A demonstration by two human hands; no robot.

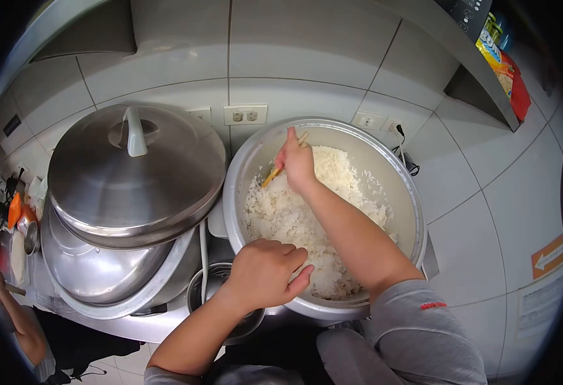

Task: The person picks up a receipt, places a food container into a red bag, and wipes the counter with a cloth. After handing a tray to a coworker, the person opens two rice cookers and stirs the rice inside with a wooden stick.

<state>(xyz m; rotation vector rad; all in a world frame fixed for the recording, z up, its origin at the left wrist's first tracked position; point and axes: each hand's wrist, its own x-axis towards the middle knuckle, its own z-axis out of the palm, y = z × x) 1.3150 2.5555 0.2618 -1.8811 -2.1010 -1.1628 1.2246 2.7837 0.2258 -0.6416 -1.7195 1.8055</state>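
A large round metal pot (405, 192) holds a heap of cooked white rice (333, 170). Inside it, my right hand (297, 162) is closed around a thin wooden utensil (272, 176), whose lower end touches the rice near the left wall. Its kind is not clear, as my fingers cover the middle. My left hand (265, 269) is over the pot's front-left rim with fingers curled and thumb sticking out to the right. What lies under those fingers is hidden.
Left of the pot, a big domed steel lid (102, 173) rests above another lidded vessel (102, 263). A smaller metal pot (195, 292) sits between them. Wall outlets (245, 115) are behind. Another person's arm (21, 327) shows at far left. A shelf (480, 83) juts out at upper right.
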